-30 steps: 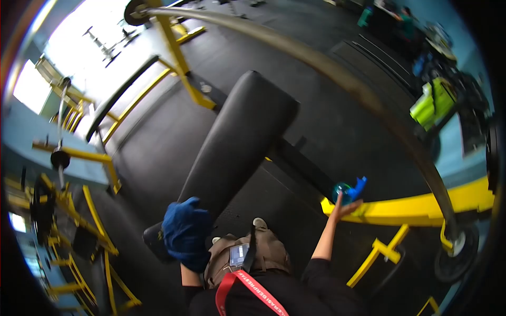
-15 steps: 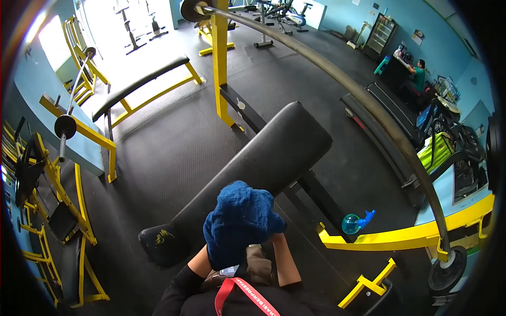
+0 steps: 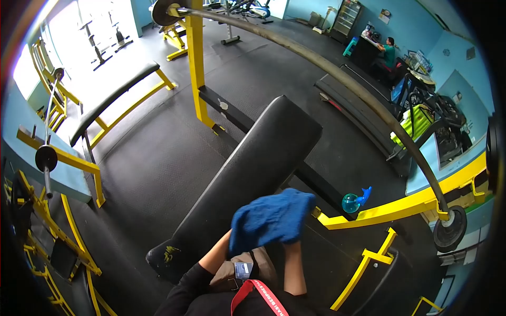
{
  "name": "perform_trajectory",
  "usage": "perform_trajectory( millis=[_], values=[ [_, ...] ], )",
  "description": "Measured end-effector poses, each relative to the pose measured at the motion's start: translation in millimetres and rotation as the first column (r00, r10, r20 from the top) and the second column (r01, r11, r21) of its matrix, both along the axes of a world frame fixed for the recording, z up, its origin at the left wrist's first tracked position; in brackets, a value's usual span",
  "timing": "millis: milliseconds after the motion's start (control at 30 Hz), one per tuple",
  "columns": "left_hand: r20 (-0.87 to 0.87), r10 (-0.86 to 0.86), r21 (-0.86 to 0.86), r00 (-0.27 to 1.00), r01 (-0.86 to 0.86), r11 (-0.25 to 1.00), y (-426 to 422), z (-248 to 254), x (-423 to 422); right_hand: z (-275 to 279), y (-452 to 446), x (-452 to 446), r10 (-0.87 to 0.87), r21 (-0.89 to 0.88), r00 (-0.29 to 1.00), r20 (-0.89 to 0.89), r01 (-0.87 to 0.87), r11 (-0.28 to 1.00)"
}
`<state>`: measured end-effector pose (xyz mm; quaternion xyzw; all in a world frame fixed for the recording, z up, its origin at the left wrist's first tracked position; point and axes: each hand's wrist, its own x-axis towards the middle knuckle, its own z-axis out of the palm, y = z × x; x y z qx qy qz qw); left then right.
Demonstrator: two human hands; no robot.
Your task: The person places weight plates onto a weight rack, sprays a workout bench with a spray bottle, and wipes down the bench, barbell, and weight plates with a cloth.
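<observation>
A blue towel [image 3: 271, 218] hangs bunched in front of my body, between me and the padded black bench [image 3: 253, 152]. My left hand [image 3: 228, 243] holds the towel's left side, and its fingers are mostly hidden behind the fabric. On the opposite side, my right hand [image 3: 291, 249] grips the towel too, its fingers largely covered. The towel overlaps the bench's near right edge in this view; whether they touch I cannot tell. A spray bottle [image 3: 352, 203] with blue-green liquid and a blue trigger head stands on the rack's base to the right.
A long barbell [image 3: 337, 73] crosses above the bench on a yellow rack [image 3: 197, 68]. Another bench [image 3: 121, 97] stands at the left. A treadmill [image 3: 358, 118] and a person [image 3: 389, 52] seated at a desk are at the far right.
The towel has moved right and become more spread out, with both hands moving along with it. My view has turned slightly to the right.
</observation>
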<state>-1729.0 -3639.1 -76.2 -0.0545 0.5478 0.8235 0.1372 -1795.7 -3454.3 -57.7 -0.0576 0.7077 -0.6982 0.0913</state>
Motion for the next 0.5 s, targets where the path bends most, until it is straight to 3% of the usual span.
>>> perform_trajectory(
  millis=[33,67,100,133,200,233,300,333,367,400,433,467,500],
  values=[
    [0.427,-0.049,0.561,0.903,-0.222,0.797,7.9,-4.7,-10.4,5.8,15.8,-6.6,-0.067,0.077,0.995,-0.074,0.073,0.994],
    [0.308,-0.040,0.227,0.950,-0.032,0.973,8.0,-16.9,-25.6,10.7,32.5,-13.5,-0.112,0.154,0.982,-0.149,0.135,0.979],
    [0.190,-0.079,-0.169,0.979,0.112,0.979,8.0,-24.2,-40.7,14.1,47.6,-22.1,-0.138,0.229,0.965,-0.224,0.190,0.955],
    [0.186,-0.076,-0.162,0.980,0.107,0.981,9.0,-30.6,-48.3,16.7,60.9,-31.7,-0.137,0.299,0.948,-0.288,0.225,0.928],
    [0.383,0.151,-0.286,0.911,-0.038,0.957,8.8,-37.0,-63.2,17.5,76.6,-64.1,-0.074,0.435,0.923,-0.378,0.248,0.866],
    [0.381,0.162,-0.283,0.910,-0.052,0.958,7.6,-40.2,-75.5,14.7,77.3,-85.9,-0.012,0.504,0.916,-0.402,0.232,0.832],
    [0.255,0.277,-0.674,0.926,-0.035,0.738,3.2,-44.2,-98.9,5.0,66.6,-155.2,0.127,0.633,0.909,-0.398,0.172,0.755],
    [0.221,0.288,-0.691,0.932,-0.059,0.720,-1.2,-69.6,-115.0,-14.1,61.3,-196.6,0.227,0.684,0.874,-0.431,0.152,0.713],
    [0.226,0.303,-0.695,0.926,-0.065,0.716,-3.0,-63.2,-128.7,-19.7,38.3,-231.6,0.161,0.578,0.821,-0.548,0.233,0.782],
    [0.195,0.323,-0.842,0.926,-0.011,0.540,-2.1,-49.7,-147.4,-22.9,13.7,-265.9,0.083,0.456,0.755,-0.651,0.301,0.837],
    [0.163,0.335,-0.941,0.928,0.045,0.335,-3.1,-39.8,-167.3,-34.3,1.0,-298.3,0.244,0.637,0.708,-0.663,0.362,0.680],
    [0.164,0.353,-0.942,0.921,0.040,0.332,-9.0,-37.3,-187.2,-18.1,-22.3,-315.7,0.351,0.757,0.678,-0.646,0.508,0.411],
    [0.237,0.352,-0.891,0.905,0.059,0.449,-16.7,-35.4,-206.2,5.2,-46.9,-322.8,0.451,0.771,0.660,-0.600,0.628,0.106]
  ],
)
